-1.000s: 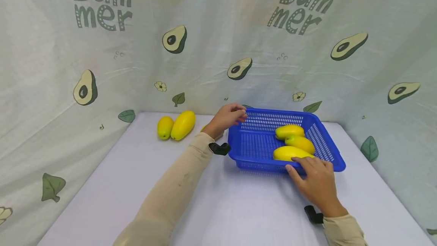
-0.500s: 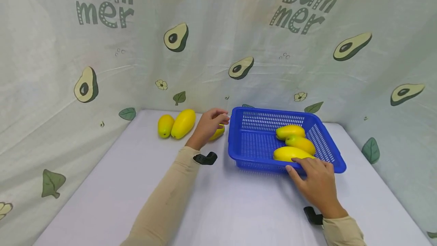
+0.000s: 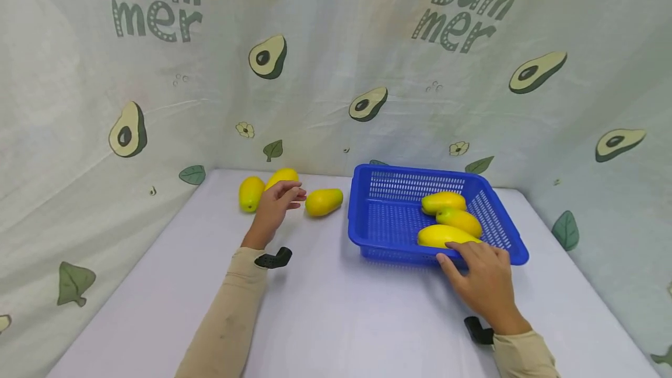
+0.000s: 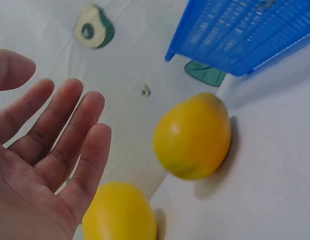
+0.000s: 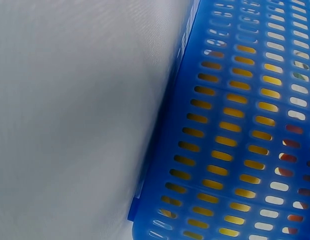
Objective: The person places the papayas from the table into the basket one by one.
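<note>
The left hand [image 3: 273, 210] had moved away from the blue basket [image 3: 388, 220], fingers apart, holding nothing. That put it by three loose yellow fruits [image 3: 324, 202] near the tabletop's [image 3: 341, 314] back edge. The right hand [image 3: 485, 282] gripped the basket's front rim.

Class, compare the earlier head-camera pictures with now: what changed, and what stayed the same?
The left hand moved leftward from beside the blue basket, past the lone yellow fruit, which now shows fully, to near the left pair of fruits. No grasp or release is visible. Unchanged: the right hand at the basket's near rim, three fruits inside.
</note>
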Available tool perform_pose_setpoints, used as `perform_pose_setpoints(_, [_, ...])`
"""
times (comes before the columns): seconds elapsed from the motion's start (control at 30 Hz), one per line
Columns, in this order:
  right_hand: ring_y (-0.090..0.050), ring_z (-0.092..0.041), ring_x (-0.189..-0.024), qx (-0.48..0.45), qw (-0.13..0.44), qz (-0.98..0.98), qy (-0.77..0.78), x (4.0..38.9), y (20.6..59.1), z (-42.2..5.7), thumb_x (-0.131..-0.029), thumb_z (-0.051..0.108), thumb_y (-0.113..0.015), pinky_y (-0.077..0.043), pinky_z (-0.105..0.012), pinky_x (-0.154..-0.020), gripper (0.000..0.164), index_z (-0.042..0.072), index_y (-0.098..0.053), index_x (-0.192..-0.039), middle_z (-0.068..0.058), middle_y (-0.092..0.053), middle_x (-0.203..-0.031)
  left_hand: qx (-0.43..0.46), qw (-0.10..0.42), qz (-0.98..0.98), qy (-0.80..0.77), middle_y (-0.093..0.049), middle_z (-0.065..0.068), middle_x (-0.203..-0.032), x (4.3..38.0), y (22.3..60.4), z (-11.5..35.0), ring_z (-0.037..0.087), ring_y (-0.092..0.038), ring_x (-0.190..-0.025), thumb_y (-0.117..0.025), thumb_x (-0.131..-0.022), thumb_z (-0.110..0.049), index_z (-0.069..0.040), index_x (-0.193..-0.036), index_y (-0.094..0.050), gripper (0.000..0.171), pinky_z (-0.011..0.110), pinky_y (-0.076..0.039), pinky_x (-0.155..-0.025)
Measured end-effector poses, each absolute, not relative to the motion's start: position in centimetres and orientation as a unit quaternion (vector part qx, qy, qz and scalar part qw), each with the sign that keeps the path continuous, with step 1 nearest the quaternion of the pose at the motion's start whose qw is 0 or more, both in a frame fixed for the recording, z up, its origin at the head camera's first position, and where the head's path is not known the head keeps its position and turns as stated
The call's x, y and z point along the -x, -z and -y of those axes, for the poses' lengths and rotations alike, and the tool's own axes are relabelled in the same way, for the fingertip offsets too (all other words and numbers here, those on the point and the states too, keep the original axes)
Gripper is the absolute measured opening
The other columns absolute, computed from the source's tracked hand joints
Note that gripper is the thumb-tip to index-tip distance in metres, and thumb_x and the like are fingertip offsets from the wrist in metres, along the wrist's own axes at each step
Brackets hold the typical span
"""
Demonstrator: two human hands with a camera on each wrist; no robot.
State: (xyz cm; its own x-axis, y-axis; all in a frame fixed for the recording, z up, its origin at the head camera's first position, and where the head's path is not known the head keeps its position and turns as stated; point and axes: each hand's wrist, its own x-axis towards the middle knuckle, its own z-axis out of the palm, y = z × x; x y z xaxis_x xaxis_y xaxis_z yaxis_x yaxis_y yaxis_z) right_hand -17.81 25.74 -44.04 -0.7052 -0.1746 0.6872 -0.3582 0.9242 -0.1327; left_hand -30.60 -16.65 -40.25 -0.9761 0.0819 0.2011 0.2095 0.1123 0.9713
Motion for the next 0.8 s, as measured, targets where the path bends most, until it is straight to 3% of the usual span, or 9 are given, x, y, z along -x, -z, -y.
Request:
perform_pose_setpoints(0.37, [-0.062,-0.037,-0.100,-0.147,0.351,0.914,-0.139,17.9,44.3,-25.3,-0.084,0.036,-0.076,-0.035,-0.054,-0.083,0.038,0.007,-0.072,-0.108,-0.013,-0.071,-0.098,0.081,0.076,0.705,0.700,-0.059,0.030,-0.125,30.4,41.4,19.8,0.045,-0.057,-0.118,-0.051,-0.106,-0.032,0.009,-0.135,-0.049,0.051,0.055,-0.044,-0.104])
perform_pose_setpoints(0.63, [-0.061,-0.038,-0.101,-0.140,0.346,0.918,-0.133,17.8,44.1,-25.5,-0.084,0.035,-0.076,-0.035,-0.054,-0.082,0.038,0.007,-0.072,-0.109,-0.013,-0.071,-0.098,0.054,0.123,0.719,0.682,-0.065,0.018,-0.120,30.7,41.8,21.5,0.025,-0.064,-0.107,-0.049,-0.106,-0.038,0.004,-0.133,-0.053,0.051,0.047,-0.049,-0.101])
perform_pose_setpoints(0.8, [-0.061,-0.038,-0.100,-0.140,0.348,0.918,-0.130,17.6,43.8,-25.6,-0.083,0.035,-0.076,-0.034,-0.054,-0.081,0.038,0.006,-0.072,-0.108,-0.013,-0.071,-0.097,0.017,0.169,0.713,0.680,-0.065,0.016,-0.118,30.9,42.6,23.2,0.023,-0.065,-0.105,-0.050,-0.106,-0.038,0.001,-0.132,-0.056,0.047,0.047,-0.049,-0.101])
